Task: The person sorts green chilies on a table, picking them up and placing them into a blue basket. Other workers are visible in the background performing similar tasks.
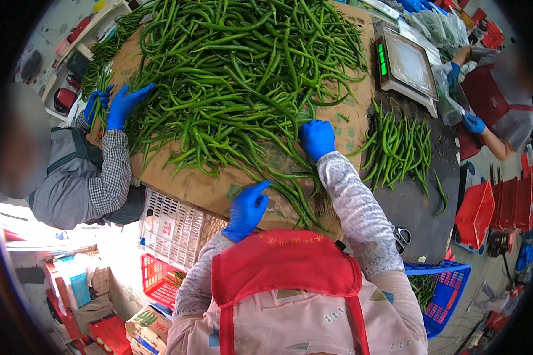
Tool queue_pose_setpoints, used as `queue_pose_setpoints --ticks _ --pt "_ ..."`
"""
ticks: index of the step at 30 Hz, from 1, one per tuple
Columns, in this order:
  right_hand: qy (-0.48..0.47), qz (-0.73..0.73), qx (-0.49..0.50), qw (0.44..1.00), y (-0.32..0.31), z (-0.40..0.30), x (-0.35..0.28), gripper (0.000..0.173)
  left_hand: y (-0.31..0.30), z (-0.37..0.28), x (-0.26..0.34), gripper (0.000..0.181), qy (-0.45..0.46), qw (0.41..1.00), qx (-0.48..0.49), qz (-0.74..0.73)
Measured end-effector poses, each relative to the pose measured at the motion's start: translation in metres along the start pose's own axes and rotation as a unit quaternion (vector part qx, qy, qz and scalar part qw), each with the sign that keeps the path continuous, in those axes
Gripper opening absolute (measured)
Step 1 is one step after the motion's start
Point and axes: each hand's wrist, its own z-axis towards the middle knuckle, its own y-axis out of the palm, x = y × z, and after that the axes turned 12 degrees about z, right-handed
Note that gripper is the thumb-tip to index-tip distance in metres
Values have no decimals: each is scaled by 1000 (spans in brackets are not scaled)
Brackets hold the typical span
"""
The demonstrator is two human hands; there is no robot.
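Long green chili peppers [248, 88] lie in a large heap on a cardboard sheet [191, 182] before me. My left hand [248, 208], in a blue glove, is at the near edge of the cardboard. Its index finger points toward a few trailing peppers, thumb apart, and no pepper shows in it. My right hand [318, 139], also gloved in blue, is curled at the heap's right side. Peppers lie against its fingers, but its palm is hidden. To its right, a sorted bunch of green peppers [397, 148] rests on the dark tabletop [435, 230].
A digital scale [408, 66] stands at the back right; scissors [402, 239] lie by my right forearm. A co-worker's gloved hands [124, 106] hold peppers at left; another person's hand [473, 123] holds a plastic bag. Crates [448, 306] stand below the table.
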Motion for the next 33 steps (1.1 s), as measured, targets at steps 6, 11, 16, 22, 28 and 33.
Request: queue_pose_setpoints --ticks 6,11,16,22,28,33 --pt "-11 64 85 994 -82 -88 13 7 -8 5 -7 23 -70 995 65 24" --pt "105 111 224 963 -158 -186 44 29 -7 61 27 25 43 992 103 53" --pt "350 5 313 883 -250 -381 118 25 17 112 26 25 12 982 167 86" --pt "513 92 294 801 -259 -455 139 24 30 149 25 26 -106 988 105 39" --pt "195 192 172 946 -149 -195 47 20 13 123 51 20 -166 963 -20 -212" --pt "-7 313 103 944 -57 -26 -12 14 1 48 30 41 -154 928 -69 -333"
